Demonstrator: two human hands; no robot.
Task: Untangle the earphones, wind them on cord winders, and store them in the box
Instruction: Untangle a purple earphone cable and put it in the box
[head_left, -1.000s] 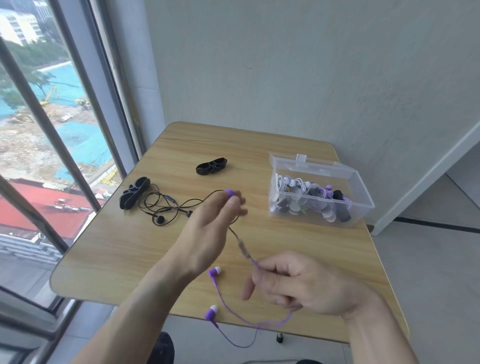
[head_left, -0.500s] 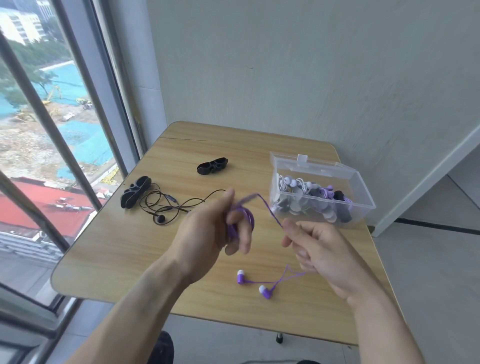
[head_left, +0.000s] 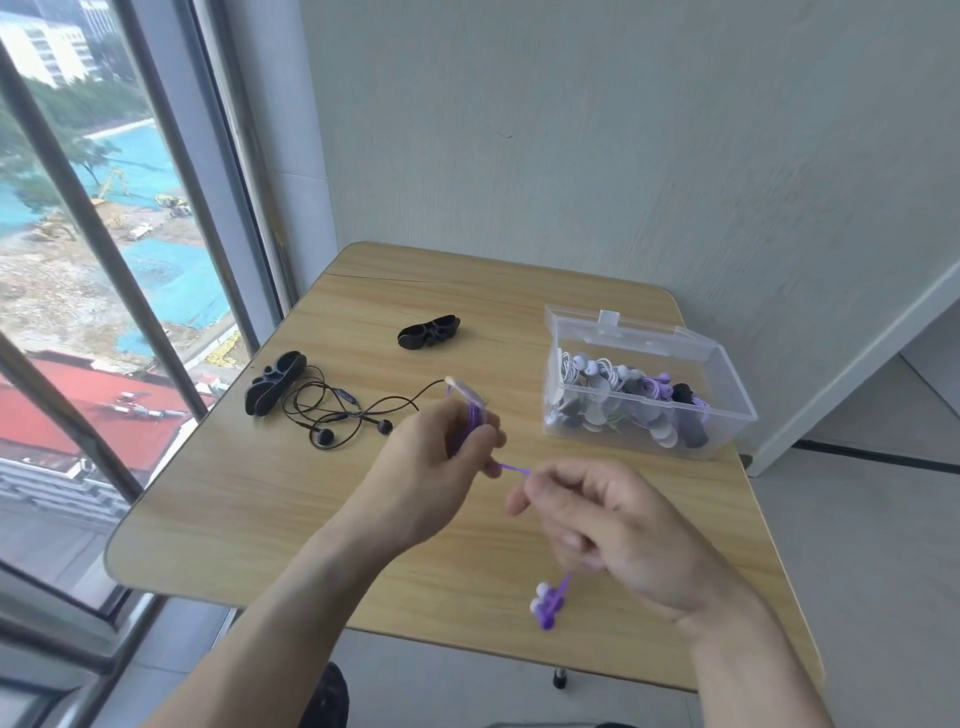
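My left hand (head_left: 436, 467) holds coils of the purple earphone cord (head_left: 471, 421) wound around its fingers, above the middle of the table. A short taut stretch of cord runs to my right hand (head_left: 602, 530), which pinches it. The two purple earbuds (head_left: 546, 605) dangle below my right hand. Black earphones (head_left: 337, 410) lie tangled at the table's left, beside a black cord winder (head_left: 272, 382). A second black winder (head_left: 429, 331) lies farther back. The clear plastic box (head_left: 727, 374), lid open, stands at the right and holds several wound earphones.
The wooden table (head_left: 234, 509) stands against a grey wall, with a large window and its metal bars at the left. Floor shows to the right of the table.
My right hand has swung down and toward me, laying more purple cord around my left fingers. The earbuds have lifted off the table and now hang under my right hand.
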